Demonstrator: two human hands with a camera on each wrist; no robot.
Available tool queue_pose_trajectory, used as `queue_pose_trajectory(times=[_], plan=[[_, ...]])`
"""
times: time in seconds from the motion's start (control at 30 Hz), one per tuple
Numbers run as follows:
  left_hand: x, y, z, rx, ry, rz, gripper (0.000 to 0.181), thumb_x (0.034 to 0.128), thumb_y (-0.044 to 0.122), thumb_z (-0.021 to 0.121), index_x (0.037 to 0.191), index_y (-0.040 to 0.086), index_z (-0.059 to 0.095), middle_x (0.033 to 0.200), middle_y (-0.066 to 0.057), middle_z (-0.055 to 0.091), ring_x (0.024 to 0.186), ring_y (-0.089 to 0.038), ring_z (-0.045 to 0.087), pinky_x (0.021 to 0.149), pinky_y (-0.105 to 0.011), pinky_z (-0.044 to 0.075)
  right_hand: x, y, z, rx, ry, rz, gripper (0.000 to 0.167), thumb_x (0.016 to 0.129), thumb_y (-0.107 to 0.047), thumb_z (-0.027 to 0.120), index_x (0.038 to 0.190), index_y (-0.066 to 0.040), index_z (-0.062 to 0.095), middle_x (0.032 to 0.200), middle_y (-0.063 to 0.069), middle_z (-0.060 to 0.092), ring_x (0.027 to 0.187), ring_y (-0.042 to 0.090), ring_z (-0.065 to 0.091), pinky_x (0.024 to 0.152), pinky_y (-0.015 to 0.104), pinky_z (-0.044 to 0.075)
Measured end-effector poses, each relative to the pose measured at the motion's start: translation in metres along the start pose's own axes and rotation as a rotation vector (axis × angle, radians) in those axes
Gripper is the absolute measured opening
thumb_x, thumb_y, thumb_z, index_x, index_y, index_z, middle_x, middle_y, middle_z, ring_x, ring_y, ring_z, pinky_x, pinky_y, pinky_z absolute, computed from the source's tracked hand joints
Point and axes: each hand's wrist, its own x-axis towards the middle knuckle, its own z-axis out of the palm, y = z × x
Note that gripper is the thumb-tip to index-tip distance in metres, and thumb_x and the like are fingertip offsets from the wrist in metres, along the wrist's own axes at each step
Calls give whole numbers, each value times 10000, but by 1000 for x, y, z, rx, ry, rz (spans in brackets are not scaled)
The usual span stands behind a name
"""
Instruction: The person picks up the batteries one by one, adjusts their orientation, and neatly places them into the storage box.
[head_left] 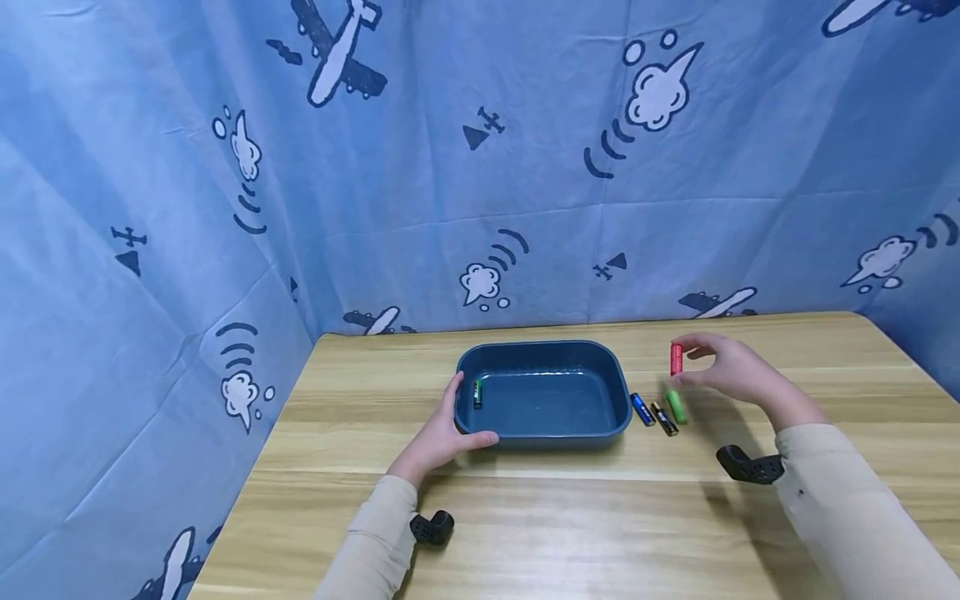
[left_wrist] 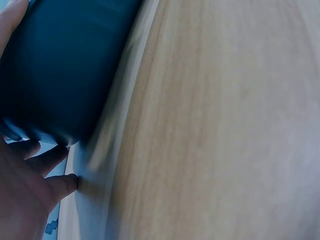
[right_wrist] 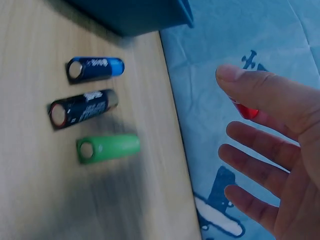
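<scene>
A dark blue tray [head_left: 547, 442] stands on the table with a green-and-black battery [head_left: 477, 394] inside at its left end. My left hand [head_left: 441, 435] holds the tray's left end, thumb along the front wall, fingers at the side; the left wrist view shows the tray [left_wrist: 60, 65] beside the hand [left_wrist: 25, 190]. Right of the tray, my right hand [head_left: 723, 367] pinches a red battery [head_left: 677, 359] between thumb and fingers, above the table. Below it lie a blue battery [right_wrist: 95, 69], a black battery [right_wrist: 84, 108] and a green battery [right_wrist: 109, 148]. The other right fingers are spread.
The wooden table [head_left: 570, 533] extends in front of the tray and to both sides. A blue patterned cloth [head_left: 420, 208] hangs behind the table and on its left. Black devices [head_left: 432, 528] are strapped at both wrists.
</scene>
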Motion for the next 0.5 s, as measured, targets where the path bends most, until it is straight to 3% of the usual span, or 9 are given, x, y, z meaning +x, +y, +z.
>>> queue_pose_trajectory(times=[0.23, 0.5], plan=[[1, -2, -1, 14, -2, 1, 1080, 710, 460, 770, 1482, 318, 29, 1525, -112, 137, 1344, -331, 234, 1046, -538, 238, 10, -8, 3, 0, -16, -32, 675, 768, -309, 758, 1274, 40, 479, 1168, 271, 539, 1076, 431, 486, 858, 577, 390], [4, -3, 0, 1, -7, 12, 1084, 706, 459, 774, 1480, 321, 28, 1526, -114, 130, 1348, -333, 223, 1045, -547, 233, 16, -17, 5, 4, -22, -45, 697, 759, -358, 758, 1271, 30, 487, 1170, 251, 541, 1081, 418, 486, 838, 554, 413]])
